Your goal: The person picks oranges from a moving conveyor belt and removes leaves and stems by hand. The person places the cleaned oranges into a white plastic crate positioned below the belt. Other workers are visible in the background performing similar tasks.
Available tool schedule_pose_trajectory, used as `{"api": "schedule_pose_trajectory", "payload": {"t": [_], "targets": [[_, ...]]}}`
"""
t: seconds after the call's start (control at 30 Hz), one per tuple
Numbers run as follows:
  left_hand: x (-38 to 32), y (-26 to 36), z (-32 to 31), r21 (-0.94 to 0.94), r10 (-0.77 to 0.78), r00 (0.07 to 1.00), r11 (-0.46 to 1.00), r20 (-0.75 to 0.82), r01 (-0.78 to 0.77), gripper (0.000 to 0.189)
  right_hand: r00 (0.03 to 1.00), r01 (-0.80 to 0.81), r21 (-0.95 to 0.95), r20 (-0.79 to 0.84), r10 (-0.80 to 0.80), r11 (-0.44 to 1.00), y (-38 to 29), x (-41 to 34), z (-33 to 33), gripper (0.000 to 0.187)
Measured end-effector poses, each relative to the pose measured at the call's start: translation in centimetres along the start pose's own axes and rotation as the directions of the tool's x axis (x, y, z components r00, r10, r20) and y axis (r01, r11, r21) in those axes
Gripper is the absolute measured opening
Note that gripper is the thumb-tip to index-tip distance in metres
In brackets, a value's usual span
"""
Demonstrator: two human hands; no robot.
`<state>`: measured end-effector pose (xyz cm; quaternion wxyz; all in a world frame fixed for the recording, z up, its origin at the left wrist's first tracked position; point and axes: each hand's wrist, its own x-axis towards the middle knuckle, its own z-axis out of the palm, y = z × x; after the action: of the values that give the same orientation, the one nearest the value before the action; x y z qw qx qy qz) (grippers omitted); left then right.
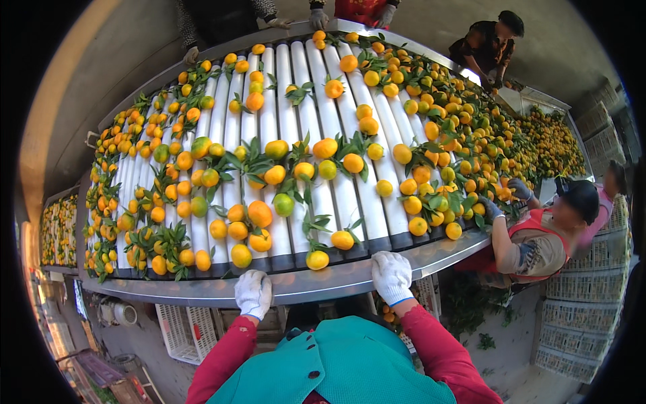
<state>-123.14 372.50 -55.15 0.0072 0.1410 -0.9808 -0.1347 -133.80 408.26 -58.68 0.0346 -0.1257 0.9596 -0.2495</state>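
My left hand (253, 294), in a white knitted glove, is curled over the metal side rail (323, 289) of a roller conveyor. Further right, my right hand (392, 275), gloved alike, grips the same rail; no fruit is seen in either hand. Past the rail, white rollers (298, 118) carry orange and greenish mandarins with leaves. One leafy mandarin (317, 260) lies by the rail between my hands, and another mandarin (342, 240) sits just left of my right hand. Beyond my left hand is a greenish-orange mandarin (241, 256).
At right, a co-worker's gloved hands (492, 207) reach into a dense heap of mandarins (474, 126). Other people stand along the far rail (282, 33). Below the conveyor are a white plastic crate (184, 331) and a motor (121, 313). Stacked crates (580, 308) stand at right.
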Motion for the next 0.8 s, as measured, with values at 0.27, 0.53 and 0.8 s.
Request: {"api": "schedule_pose_trajectory", "payload": {"t": [0.27, 0.53, 0.8], "targets": [[0.3, 1.3, 0.7, 0.010, 0.044, 0.999, 0.999, -0.002, -0.044, 0.012, 0.981, 0.135, 0.011, 0.137, -0.136, 0.991, 1.5, 1.3, -2.1, 0.012], [0.5, 2.9, 1.3, 0.035, 0.035, 0.999, 0.999, -0.005, -0.035, 0.018, 0.984, 0.168, 0.018, 0.053, -0.169, 0.986, 3.4, 1.5, -1.8, 0.013], [0.7, 4.1, 1.9, 0.064, 0.025, 0.998, 0.998, 0.053, -0.028, 0.024, 0.990, 0.129, -0.063, -0.048, -0.132, 0.990, 4.8, 1.2, -1.6, 0.014]]}}
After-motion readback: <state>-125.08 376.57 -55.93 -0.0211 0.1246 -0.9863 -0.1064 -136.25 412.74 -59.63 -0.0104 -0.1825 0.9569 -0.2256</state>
